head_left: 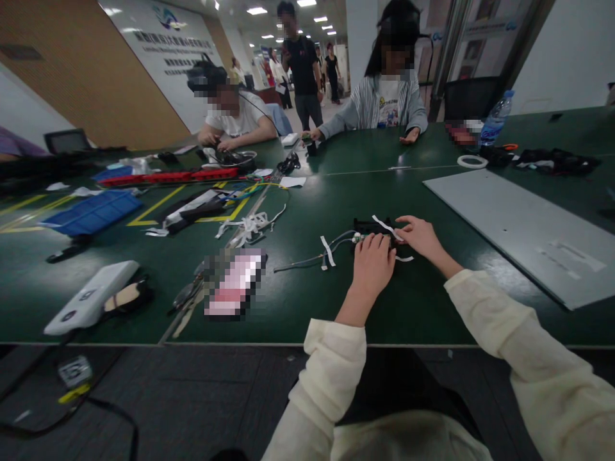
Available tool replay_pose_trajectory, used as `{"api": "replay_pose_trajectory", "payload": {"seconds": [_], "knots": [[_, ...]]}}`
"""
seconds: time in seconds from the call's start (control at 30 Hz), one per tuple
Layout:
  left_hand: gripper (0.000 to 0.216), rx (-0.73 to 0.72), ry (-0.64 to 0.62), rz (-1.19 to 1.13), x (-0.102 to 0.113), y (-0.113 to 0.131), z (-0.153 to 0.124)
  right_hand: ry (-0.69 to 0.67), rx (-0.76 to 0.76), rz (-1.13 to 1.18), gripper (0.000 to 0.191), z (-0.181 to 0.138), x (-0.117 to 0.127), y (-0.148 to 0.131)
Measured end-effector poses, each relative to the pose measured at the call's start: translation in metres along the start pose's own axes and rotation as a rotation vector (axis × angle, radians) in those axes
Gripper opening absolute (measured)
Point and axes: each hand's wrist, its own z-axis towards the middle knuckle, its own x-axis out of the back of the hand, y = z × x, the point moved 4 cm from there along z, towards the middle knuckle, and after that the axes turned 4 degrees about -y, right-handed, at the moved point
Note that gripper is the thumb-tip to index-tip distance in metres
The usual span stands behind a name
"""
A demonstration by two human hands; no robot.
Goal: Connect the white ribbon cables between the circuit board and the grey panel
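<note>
A black plastic part (364, 225) lies on the green table in front of me, partly covered by my hands. My left hand (373, 266) rests over it, fingers bent and close together, holding it down. At the part's right side, my right hand (423, 240) has its fingertips closed at the lower end of a narrow white strip (383, 225). Thin grey cables (307, 261) with small white connectors run out leftward from the part. Another white strip (328, 251) is wrapped across those cables. My left hand hides much of the part.
Left of the cables lie a blurred pink phone-like object (235, 282), tangled white strips (252, 227) and a white device (91, 298). A blue tray (93, 211) stands farther left. On the right are a grey panel (523, 224), a tape roll (472, 161) and a bottle (497, 118). Two people sit opposite.
</note>
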Motion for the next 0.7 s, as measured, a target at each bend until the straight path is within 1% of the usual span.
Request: {"api": "replay_pose_trajectory", "payload": {"seconds": [0.17, 0.3, 0.4, 0.57, 0.63, 0.7], "knots": [[0.035, 0.008, -0.047, -0.004, -0.006, -0.002, 0.001, -0.049, -0.014, 0.102, 0.028, 0.001, -0.002, 0.003], [0.035, 0.021, -0.067, -0.007, -0.005, -0.002, 0.002, -0.033, 0.016, 0.096, 0.024, 0.0, 0.0, 0.005], [0.036, 0.019, -0.067, -0.007, -0.005, -0.002, 0.003, 0.004, 0.092, -0.035, 0.024, -0.002, 0.005, 0.002], [0.036, 0.015, -0.048, -0.017, -0.007, -0.001, 0.001, 0.077, 0.208, -0.433, 0.021, -0.007, 0.014, -0.01], [0.036, 0.022, -0.046, -0.027, -0.007, -0.002, 0.001, 0.099, 0.227, -0.488, 0.021, -0.01, 0.018, -0.015], [0.036, 0.039, -0.049, -0.05, -0.006, -0.003, 0.002, 0.093, 0.243, -0.471, 0.02, -0.014, 0.022, -0.018]]}}
